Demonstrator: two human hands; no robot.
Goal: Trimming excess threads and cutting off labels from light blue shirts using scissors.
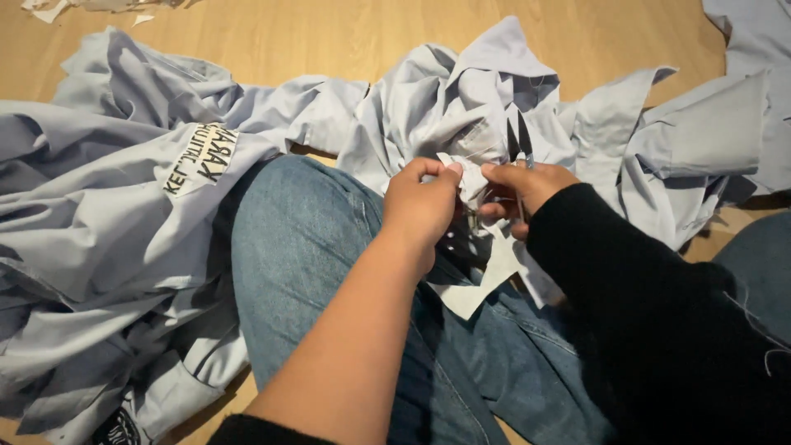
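My left hand (420, 208) pinches a small piece of pale blue-grey fabric (471, 177) above my lap. My right hand (521, 191), in a black sleeve, grips a pair of scissors (522, 147) whose dark blades point up beside that fabric. The two hands are close together, almost touching. A white cut scrap (482, 280) hangs below them onto my blue jeans (313, 247). Fingers hide the scissor handles.
A large heap of pale blue-grey garments (99, 231) covers the wooden floor (329, 33) on the left and behind my hands, one with a white printed patch (200, 158). More folded pieces (709, 140) lie at right. Small scraps (58, 8) sit top left.
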